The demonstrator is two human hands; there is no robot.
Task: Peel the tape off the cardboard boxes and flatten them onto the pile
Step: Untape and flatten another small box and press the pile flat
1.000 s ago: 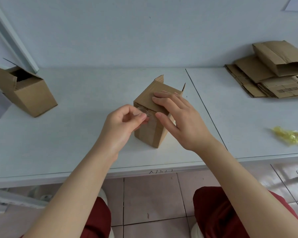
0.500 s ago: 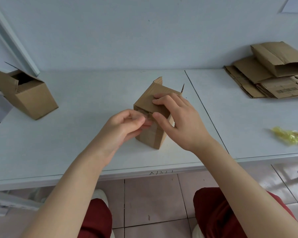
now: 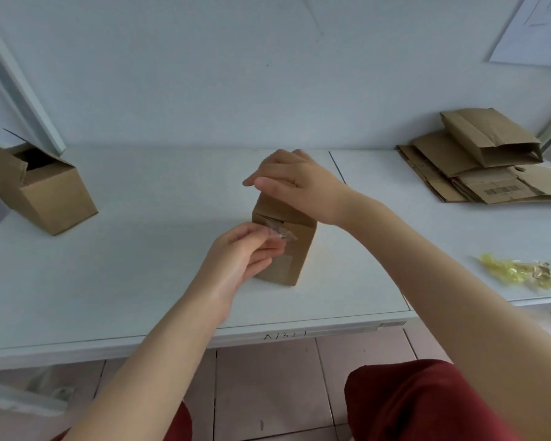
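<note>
Right hand (image 3: 295,183) now atop box (image 3: 295,253) — tape (image 3: 280,234) edge free

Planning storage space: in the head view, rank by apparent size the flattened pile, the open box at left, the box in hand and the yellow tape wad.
1. flattened pile
2. open box at left, cut by the frame edge
3. box in hand, partly covered
4. yellow tape wad
</note>
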